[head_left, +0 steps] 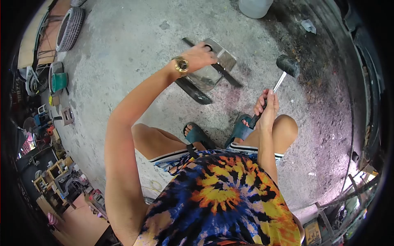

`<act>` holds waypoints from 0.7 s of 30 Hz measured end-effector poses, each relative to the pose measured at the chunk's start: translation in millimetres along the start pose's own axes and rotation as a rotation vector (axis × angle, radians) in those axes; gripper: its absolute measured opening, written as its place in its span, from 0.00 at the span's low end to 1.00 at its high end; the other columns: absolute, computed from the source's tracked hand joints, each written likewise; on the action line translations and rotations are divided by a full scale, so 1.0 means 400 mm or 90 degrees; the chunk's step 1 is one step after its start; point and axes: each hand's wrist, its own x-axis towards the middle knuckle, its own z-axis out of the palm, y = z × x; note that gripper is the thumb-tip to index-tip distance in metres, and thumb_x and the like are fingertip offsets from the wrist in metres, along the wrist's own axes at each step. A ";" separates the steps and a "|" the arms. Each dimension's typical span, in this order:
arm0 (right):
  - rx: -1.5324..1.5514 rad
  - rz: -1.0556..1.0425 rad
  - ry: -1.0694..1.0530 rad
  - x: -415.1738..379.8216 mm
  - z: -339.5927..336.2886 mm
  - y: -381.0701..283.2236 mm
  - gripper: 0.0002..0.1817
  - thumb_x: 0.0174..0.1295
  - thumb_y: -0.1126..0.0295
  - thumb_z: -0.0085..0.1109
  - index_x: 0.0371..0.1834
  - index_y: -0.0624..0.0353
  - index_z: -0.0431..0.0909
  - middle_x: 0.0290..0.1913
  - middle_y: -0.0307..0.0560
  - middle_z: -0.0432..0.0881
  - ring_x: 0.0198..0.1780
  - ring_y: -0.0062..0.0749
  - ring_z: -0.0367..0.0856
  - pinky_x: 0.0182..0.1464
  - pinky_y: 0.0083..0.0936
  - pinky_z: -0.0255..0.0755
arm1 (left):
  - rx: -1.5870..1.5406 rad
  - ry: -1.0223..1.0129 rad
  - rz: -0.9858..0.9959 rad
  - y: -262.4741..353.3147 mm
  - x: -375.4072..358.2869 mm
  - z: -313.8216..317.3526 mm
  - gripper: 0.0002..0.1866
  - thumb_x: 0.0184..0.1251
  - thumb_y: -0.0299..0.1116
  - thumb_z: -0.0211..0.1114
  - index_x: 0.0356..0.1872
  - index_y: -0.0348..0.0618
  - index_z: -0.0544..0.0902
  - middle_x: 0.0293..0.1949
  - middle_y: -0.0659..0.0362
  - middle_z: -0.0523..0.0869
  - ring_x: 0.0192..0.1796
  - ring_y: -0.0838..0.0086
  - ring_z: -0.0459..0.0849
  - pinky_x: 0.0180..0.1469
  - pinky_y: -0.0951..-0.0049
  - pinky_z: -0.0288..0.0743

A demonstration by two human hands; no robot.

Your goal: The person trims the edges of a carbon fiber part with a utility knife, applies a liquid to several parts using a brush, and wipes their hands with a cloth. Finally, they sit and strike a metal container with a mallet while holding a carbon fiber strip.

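My left hand point(201, 56), with a gold watch on its wrist, closes from above on a long black strip point(228, 76). The strip slants over a grey metal block point(226, 57) with a flat top, which my fingers partly cover. A second dark strip point(195, 92), wider and slightly curved, lies on the near side of the block. In my right hand point(267, 107) is a mallet point(287, 66), gripped by its dark handle. Its black head points away from me, to the right of the block, and a shiny metal shaft shows above my fingers.
Sandalled feet point(240, 130) stand on the stained concrete floor point(135, 45) close below the block. A whitish bucket point(255, 7) and a crumpled white scrap point(308, 26) are at the far right. A tyre point(70, 28), a green container point(59, 81) and cluttered tools line the left side.
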 end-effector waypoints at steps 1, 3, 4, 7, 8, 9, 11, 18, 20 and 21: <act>-0.016 -0.024 0.010 0.001 0.003 -0.006 0.13 0.69 0.57 0.47 0.39 0.56 0.70 0.21 0.32 0.63 0.16 0.12 0.56 0.15 0.12 0.51 | 0.007 0.003 0.003 -0.009 -0.025 -0.007 0.09 0.62 0.28 0.54 0.41 0.51 0.78 0.45 0.63 0.80 0.54 0.70 0.75 0.61 0.60 0.60; -0.030 -0.055 0.014 0.005 0.001 -0.006 0.14 0.69 0.57 0.49 0.39 0.57 0.69 0.21 0.32 0.62 0.16 0.12 0.55 0.15 0.12 0.51 | -0.080 0.218 -0.138 -0.019 -0.071 0.014 0.06 0.64 0.32 0.56 0.39 0.46 0.77 0.39 0.58 0.81 0.45 0.62 0.79 0.50 0.58 0.68; -0.073 -0.085 0.007 0.002 0.000 -0.006 0.13 0.69 0.58 0.49 0.39 0.57 0.69 0.21 0.31 0.62 0.16 0.11 0.56 0.15 0.12 0.51 | -0.073 0.221 -0.136 -0.013 -0.085 0.031 0.06 0.64 0.32 0.56 0.39 0.46 0.77 0.39 0.58 0.81 0.45 0.62 0.79 0.50 0.58 0.68; -0.158 -0.147 -0.014 -0.001 0.000 0.007 0.12 0.68 0.60 0.50 0.39 0.57 0.69 0.21 0.30 0.62 0.17 0.10 0.56 0.16 0.11 0.51 | -0.367 0.281 -0.400 0.021 -0.126 0.184 0.10 0.63 0.36 0.59 0.35 0.40 0.74 0.29 0.49 0.80 0.33 0.51 0.79 0.35 0.57 0.71; -0.207 -0.175 -0.024 -0.002 -0.002 0.015 0.10 0.68 0.61 0.51 0.38 0.57 0.70 0.21 0.30 0.62 0.17 0.09 0.57 0.17 0.10 0.51 | -0.434 0.337 -0.418 0.042 -0.133 0.263 0.11 0.62 0.36 0.60 0.33 0.39 0.73 0.28 0.46 0.80 0.33 0.48 0.79 0.33 0.56 0.71; -0.210 -0.178 -0.021 -0.003 -0.007 0.025 0.10 0.68 0.61 0.51 0.38 0.57 0.70 0.21 0.30 0.62 0.17 0.09 0.57 0.17 0.10 0.51 | -0.500 0.408 -0.467 0.082 -0.125 0.325 0.13 0.60 0.37 0.62 0.29 0.39 0.71 0.22 0.45 0.77 0.29 0.47 0.77 0.29 0.55 0.69; -0.377 -0.183 -0.079 -0.005 -0.022 0.053 0.09 0.68 0.63 0.51 0.38 0.57 0.70 0.21 0.28 0.63 0.18 0.08 0.58 0.17 0.10 0.51 | -0.603 0.373 -0.525 0.145 -0.113 0.465 0.14 0.61 0.40 0.62 0.31 0.40 0.71 0.24 0.45 0.77 0.30 0.49 0.78 0.29 0.55 0.68; -0.519 -0.153 -0.201 -0.046 0.047 0.144 0.12 0.68 0.62 0.50 0.32 0.58 0.68 0.20 0.29 0.64 0.19 0.10 0.57 0.19 0.14 0.53 | -0.478 0.331 -0.657 0.256 -0.126 0.500 0.23 0.58 0.51 0.65 0.41 0.40 0.74 0.34 0.47 0.80 0.39 0.50 0.80 0.38 0.57 0.73; -0.554 -0.274 -0.211 -0.043 0.058 0.181 0.14 0.68 0.62 0.50 0.31 0.60 0.67 0.19 0.31 0.64 0.21 0.13 0.57 0.21 0.18 0.54 | -0.533 0.347 -0.675 0.249 -0.132 0.482 0.31 0.54 0.58 0.66 0.43 0.37 0.75 0.35 0.45 0.81 0.41 0.51 0.81 0.41 0.59 0.74; -0.561 -0.273 -0.213 -0.035 0.054 0.208 0.14 0.68 0.62 0.50 0.31 0.60 0.67 0.19 0.31 0.64 0.21 0.13 0.57 0.21 0.18 0.54 | -0.538 0.349 -0.678 0.261 -0.133 0.471 0.31 0.54 0.58 0.66 0.43 0.37 0.75 0.35 0.45 0.81 0.41 0.51 0.81 0.41 0.59 0.74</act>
